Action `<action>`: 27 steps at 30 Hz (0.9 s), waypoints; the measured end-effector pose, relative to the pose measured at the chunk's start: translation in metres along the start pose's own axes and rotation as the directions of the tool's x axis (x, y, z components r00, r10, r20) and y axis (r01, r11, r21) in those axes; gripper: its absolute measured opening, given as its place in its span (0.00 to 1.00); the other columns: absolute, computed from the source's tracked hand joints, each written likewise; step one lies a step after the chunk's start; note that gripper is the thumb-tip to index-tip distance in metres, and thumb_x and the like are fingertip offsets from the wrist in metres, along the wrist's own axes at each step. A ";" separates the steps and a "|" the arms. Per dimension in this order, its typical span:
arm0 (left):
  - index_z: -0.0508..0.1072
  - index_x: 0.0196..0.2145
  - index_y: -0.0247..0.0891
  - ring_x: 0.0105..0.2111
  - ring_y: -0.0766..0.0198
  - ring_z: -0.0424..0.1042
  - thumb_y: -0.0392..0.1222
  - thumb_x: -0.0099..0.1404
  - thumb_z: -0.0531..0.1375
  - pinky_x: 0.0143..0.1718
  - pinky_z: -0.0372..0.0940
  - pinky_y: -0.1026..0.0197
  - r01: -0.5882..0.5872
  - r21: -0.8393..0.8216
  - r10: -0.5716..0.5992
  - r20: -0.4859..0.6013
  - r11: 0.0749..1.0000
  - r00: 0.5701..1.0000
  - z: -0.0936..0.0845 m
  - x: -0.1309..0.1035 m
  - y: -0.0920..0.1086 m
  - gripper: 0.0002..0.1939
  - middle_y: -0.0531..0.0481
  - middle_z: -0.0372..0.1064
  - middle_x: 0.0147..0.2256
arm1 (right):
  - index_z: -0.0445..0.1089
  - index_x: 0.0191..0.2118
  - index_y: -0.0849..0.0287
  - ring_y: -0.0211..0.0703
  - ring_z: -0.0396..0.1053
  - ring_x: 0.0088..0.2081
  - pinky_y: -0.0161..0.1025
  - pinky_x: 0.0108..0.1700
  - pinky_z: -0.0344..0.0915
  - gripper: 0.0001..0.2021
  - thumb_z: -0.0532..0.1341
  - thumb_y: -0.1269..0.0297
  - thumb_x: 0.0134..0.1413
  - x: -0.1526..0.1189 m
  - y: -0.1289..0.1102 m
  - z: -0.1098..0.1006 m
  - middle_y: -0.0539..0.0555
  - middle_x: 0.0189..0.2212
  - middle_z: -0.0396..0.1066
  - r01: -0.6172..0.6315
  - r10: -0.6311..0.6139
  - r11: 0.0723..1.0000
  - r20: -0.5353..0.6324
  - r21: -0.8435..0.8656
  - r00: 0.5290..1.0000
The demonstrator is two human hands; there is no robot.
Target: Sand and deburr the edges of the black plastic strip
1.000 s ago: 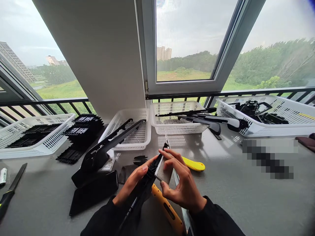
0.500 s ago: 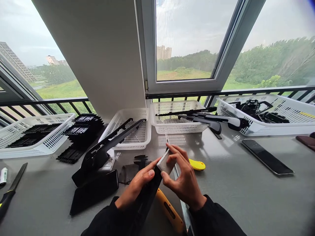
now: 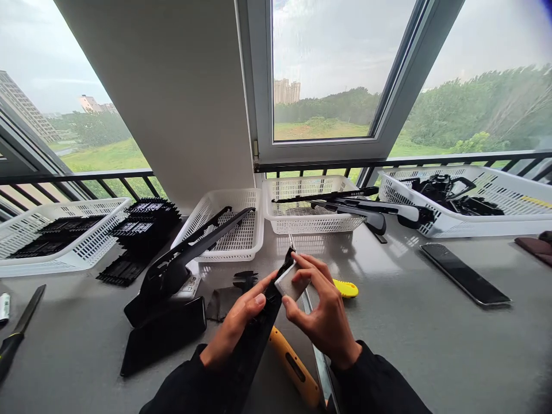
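My left hand (image 3: 241, 322) is closed round a long black plastic strip (image 3: 263, 330), which slants up and away from me. Between thumb and fingers, my right hand (image 3: 321, 302) pinches a light grey rectangular block (image 3: 288, 283), held against or right beside the strip's upper part; whether they touch I cannot tell. The strip's far tip shows just past my right fingertips. Below the hands lie an orange-yellow tool handle (image 3: 295, 368) and a long metal ruler-like strip (image 3: 319, 362). A yellow cutter handle (image 3: 346, 288) sits beyond my right hand.
White baskets (image 3: 259, 241) line the window side, several with black parts. Left are stacked black grids (image 3: 144, 224), a knife (image 3: 28, 313), a black phone (image 3: 166, 336) and a large black part (image 3: 172, 276). Another phone (image 3: 466, 275) lies right. Black calipers (image 3: 245, 280) lie behind my left hand.
The black strip has shifted along and its far tip now shows beyond the grey block. Both hands keep their hold in nearly the same place.
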State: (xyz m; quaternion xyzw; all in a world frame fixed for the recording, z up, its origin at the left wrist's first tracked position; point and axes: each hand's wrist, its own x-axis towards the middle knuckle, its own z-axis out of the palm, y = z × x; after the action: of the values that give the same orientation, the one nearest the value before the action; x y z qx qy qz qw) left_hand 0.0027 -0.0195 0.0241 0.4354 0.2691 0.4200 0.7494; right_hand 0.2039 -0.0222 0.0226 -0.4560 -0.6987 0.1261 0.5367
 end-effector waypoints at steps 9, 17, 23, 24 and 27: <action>0.72 0.72 0.44 0.76 0.38 0.58 0.54 0.75 0.65 0.78 0.47 0.42 -0.009 0.055 0.010 -0.007 0.998 1.000 0.008 -0.003 0.006 0.31 0.43 0.68 0.72 | 0.69 0.42 0.52 0.60 0.65 0.69 0.62 0.65 0.69 0.10 0.70 0.66 0.59 0.001 0.005 -0.003 0.59 0.67 0.72 0.010 -0.010 1.000 0.009 -0.013 1.000; 0.74 0.70 0.44 0.74 0.39 0.61 0.53 0.75 0.65 0.78 0.46 0.42 0.026 0.042 -0.024 -0.027 0.999 0.999 0.005 -0.002 0.004 0.30 0.43 0.71 0.70 | 0.70 0.41 0.52 0.60 0.65 0.69 0.60 0.66 0.69 0.10 0.69 0.68 0.56 0.000 0.004 -0.001 0.58 0.67 0.72 0.009 -0.009 1.000 0.052 0.011 0.999; 0.72 0.71 0.44 0.74 0.39 0.61 0.57 0.74 0.64 0.76 0.50 0.45 -0.010 0.044 0.011 -0.034 0.999 0.999 -0.002 0.000 0.000 0.32 0.43 0.71 0.69 | 0.69 0.41 0.51 0.59 0.64 0.70 0.60 0.68 0.67 0.12 0.69 0.70 0.53 0.001 0.002 -0.004 0.56 0.68 0.72 0.045 -0.053 0.997 0.121 0.064 0.991; 0.72 0.71 0.43 0.73 0.40 0.62 0.57 0.74 0.65 0.76 0.51 0.46 -0.006 0.052 0.008 -0.040 0.999 0.999 -0.002 0.000 0.001 0.33 0.43 0.73 0.68 | 0.69 0.41 0.51 0.59 0.64 0.71 0.60 0.68 0.67 0.12 0.69 0.70 0.53 0.001 0.003 -0.004 0.56 0.68 0.72 0.034 -0.041 0.998 0.121 0.060 0.992; 0.74 0.70 0.41 0.68 0.42 0.69 0.57 0.73 0.66 0.75 0.53 0.48 0.012 0.038 -0.012 -0.021 0.999 1.000 -0.001 0.000 0.003 0.33 0.42 0.79 0.62 | 0.69 0.40 0.52 0.61 0.63 0.71 0.62 0.67 0.67 0.10 0.68 0.69 0.55 0.002 0.004 -0.005 0.58 0.67 0.72 -0.038 0.038 0.999 0.032 0.012 0.999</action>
State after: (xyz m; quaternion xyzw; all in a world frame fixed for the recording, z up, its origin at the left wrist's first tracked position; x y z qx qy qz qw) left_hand 0.0008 -0.0181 0.0265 0.4438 0.2874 0.4146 0.7406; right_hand 0.2105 -0.0201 0.0227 -0.4637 -0.6974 0.1480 0.5261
